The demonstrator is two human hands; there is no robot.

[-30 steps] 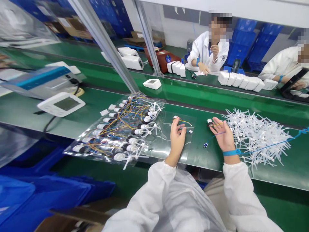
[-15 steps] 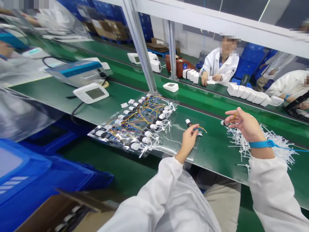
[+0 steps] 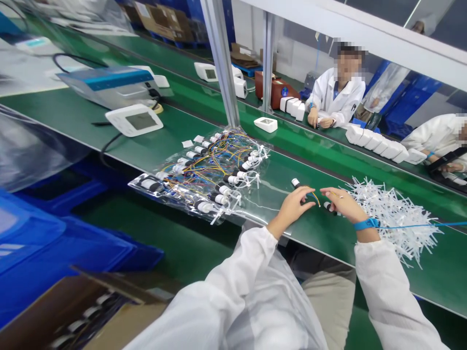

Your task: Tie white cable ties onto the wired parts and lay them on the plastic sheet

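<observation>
My left hand pinches a small cylindrical part with a white end and a black body; its yellow and blue wires stick out past my fingertips. Just to the right, my right hand is closed on the wire of a second black-and-white cylindrical part, which hangs below the fingers. The fingertips of both hands are close together but apart. Beside my right wrist lies a heap of white cable ties. To the left, several similar wired parts lie in rows on clear plastic bags.
A white monitor device and a blue-topped grey box stand at the left. Behind a metal post, white devices sit along the line. A co-worker sits opposite. An open carton is at lower left.
My right hand has come left and down from above the cable ties, bringing its wired part close to my left hand. My left hand still holds its part.
</observation>
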